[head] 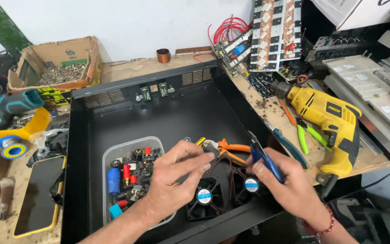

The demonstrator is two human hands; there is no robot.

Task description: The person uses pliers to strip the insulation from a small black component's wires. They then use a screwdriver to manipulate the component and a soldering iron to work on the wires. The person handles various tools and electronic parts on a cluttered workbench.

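My left hand point(177, 174) reaches over a clear plastic tub point(113, 151) of small red, black and blue connectors, its fingertips pinching thin wires above a black cooling fan point(204, 199). My right hand point(285, 183) grips blue-handled cutters point(262, 156), jaws pointing up and away, just over a second black fan point(249, 186). Both fans lie inside an open black metal chassis point(159, 110). Orange-handled pliers point(231, 151) rest in the chassis between my hands.
A yellow power drill point(328, 117) and green-handled pliers point(305, 135) lie right of the chassis. Circuit boards point(274, 31) and red wires stand behind. A cardboard box of metal parts point(57, 63), a teal tool, a solder spool point(13, 148) and a phone point(39, 194) sit left.
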